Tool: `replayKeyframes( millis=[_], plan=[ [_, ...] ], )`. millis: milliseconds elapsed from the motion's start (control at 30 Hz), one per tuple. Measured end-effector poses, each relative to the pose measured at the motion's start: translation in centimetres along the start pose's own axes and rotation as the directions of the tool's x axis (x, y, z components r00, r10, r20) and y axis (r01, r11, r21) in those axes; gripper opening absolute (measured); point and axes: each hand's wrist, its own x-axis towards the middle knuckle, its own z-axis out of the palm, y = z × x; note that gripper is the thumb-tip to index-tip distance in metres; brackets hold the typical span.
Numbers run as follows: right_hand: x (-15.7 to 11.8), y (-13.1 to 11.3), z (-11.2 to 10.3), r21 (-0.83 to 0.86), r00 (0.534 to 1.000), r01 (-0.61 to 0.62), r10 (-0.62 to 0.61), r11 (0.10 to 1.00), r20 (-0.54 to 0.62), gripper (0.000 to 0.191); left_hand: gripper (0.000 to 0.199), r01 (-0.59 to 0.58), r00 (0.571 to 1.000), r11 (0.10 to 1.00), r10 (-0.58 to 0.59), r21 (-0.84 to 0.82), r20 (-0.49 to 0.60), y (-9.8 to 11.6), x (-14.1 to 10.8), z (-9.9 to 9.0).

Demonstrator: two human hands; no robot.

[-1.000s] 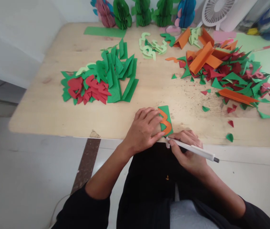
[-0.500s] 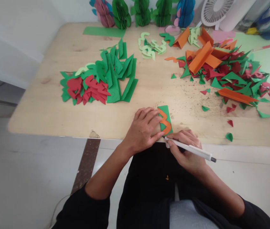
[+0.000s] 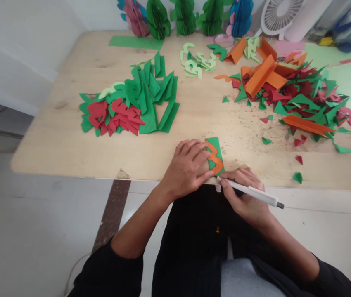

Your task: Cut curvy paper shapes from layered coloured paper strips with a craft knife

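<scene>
Near the table's front edge lies a piece of green paper with a wavy orange paper cutout on top. My left hand rests flat from the left, fingers stretched out, its fingertips and thumb touching the left edge of the cutout. Between the fingers of my right hand is a white pen, its dark end pointing right. The pen's tip is at the lower edge of the green paper, close to my left thumb.
Green folded papers and red cutouts are heaped at left. Pale green wavy cutouts lie at the back. Colourful scraps spread on the right. Paper honeycomb figures and a white fan stand along the back.
My right hand and the pen have shifted slightly to the right along the lower edge of the green paper. My left hand and the papers have stayed in place.
</scene>
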Motion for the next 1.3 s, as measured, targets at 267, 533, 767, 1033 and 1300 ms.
replayKeyframes(
  millis=[267, 533, 767, 1033, 1300],
  plan=[
    [0.0, 0.4, -0.3, -0.029, 1.000, 0.006, -0.007, 1.000, -0.023, 0.008, 0.030, 0.005, 1.000, 1.000, -0.005, -0.006, 0.001, 0.0, 0.0, 0.0],
    [0.0, 0.3, -0.3, -0.031, 1.000, 0.008, -0.009, 0.999, -0.029, 0.008, 0.030, 0.002, 1.000, 1.000, -0.002, -0.002, -0.003, 0.0, 0.0, 0.0],
    [0.1, -0.1, 0.1, -0.007, 1.000, 0.008, -0.008, 1.000, -0.011, 0.010, 0.031, -0.004, 1.000, 1.000, 0.004, 0.002, -0.003, 0.0, 0.0, 0.1],
    [0.3, -0.7, 0.3, -0.030, 0.999, 0.017, -0.016, 0.999, 0.030, 0.011, 0.030, -0.003, 1.000, 1.000, 0.003, 0.002, -0.005, -0.1, -0.1, 0.1],
    [0.2, -0.1, -0.5, -0.001, 1.000, -0.022, 0.022, 1.000, -0.021, 0.009, 0.030, 0.002, 1.000, 1.000, -0.002, -0.007, 0.000, -0.1, 0.0, 0.0]
  ],
)
